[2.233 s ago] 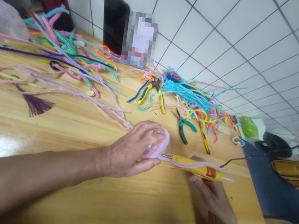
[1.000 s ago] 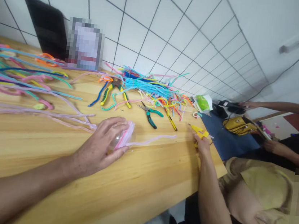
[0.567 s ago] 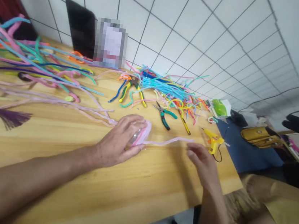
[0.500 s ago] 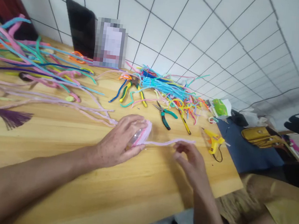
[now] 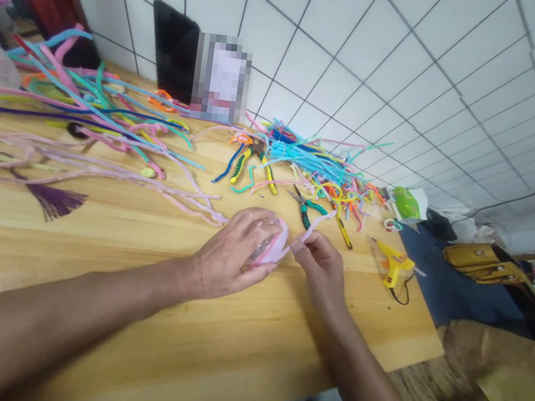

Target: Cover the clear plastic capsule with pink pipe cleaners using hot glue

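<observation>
Your left grip (image 5: 229,254) is closed around the clear round piece (image 5: 260,250), fingers over the top, thumb along the near side; take that piece as reference. It's at the desk (image 5: 157,343), can't tell if it's touching. Pink and lilac fuzzy wraps (image 5: 280,241) run around its right end. Your right grip (image 5: 321,269), just right of the piece, pinches the lilac stem (image 5: 318,225) between thumb and fingers; one end of the stem meets the wraps, the other sticks out past your fingers. Right of the piece and well apart: yellow glue gun (image 5: 395,263), lying on the desk. Beyond the piece to its right: green-handled pliers (image 5: 302,201) and yellow cutter (image 5: 343,231). Beyond it, slightly left: yellow-green pliers (image 5: 256,152), jaws end away from you. Farther beyond: blue stem bundle (image 5: 309,159). Left of it: loose lilac stems (image 5: 172,183), then purple tassel (image 5: 57,201), well apart.
</observation>
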The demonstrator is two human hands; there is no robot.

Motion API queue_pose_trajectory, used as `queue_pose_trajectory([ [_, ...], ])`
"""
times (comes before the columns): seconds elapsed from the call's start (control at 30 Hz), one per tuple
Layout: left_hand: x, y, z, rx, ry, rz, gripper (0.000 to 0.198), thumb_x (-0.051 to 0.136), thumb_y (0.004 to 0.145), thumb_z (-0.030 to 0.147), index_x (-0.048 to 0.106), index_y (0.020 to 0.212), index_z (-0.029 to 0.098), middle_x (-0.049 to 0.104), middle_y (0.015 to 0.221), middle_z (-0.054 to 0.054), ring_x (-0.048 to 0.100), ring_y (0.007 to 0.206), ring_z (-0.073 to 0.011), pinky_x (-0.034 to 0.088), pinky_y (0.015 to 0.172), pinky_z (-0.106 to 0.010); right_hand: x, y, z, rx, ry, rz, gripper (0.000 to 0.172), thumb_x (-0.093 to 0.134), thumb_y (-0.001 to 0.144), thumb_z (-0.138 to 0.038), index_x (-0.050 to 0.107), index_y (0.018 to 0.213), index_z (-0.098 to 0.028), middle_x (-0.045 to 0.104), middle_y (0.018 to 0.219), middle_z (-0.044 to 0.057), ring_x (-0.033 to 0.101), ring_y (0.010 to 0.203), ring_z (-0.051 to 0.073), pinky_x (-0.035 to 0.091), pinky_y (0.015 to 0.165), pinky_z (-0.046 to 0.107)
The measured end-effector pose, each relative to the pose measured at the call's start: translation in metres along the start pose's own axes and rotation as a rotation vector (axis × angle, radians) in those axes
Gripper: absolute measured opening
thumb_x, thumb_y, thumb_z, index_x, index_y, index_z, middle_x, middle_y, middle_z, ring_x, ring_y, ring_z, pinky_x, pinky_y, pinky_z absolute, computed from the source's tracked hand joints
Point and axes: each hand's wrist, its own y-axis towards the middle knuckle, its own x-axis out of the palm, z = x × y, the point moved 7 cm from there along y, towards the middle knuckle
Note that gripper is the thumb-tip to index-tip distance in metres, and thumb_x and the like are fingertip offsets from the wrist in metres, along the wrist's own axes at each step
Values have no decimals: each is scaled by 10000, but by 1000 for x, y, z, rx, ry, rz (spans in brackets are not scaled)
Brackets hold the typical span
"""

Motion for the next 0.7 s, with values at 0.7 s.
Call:
queue_pose_trajectory([
  [0.7,-2,1,1,-10,18,-21,637,668,1018,252,386,1589,270,523,1518,-178,519,1459,-344,505,1208,-577,14,16,12,104,205,-102,366,913,781,-549,680,818,-269,627,747,-32,554,709,172,498,724,320],
])
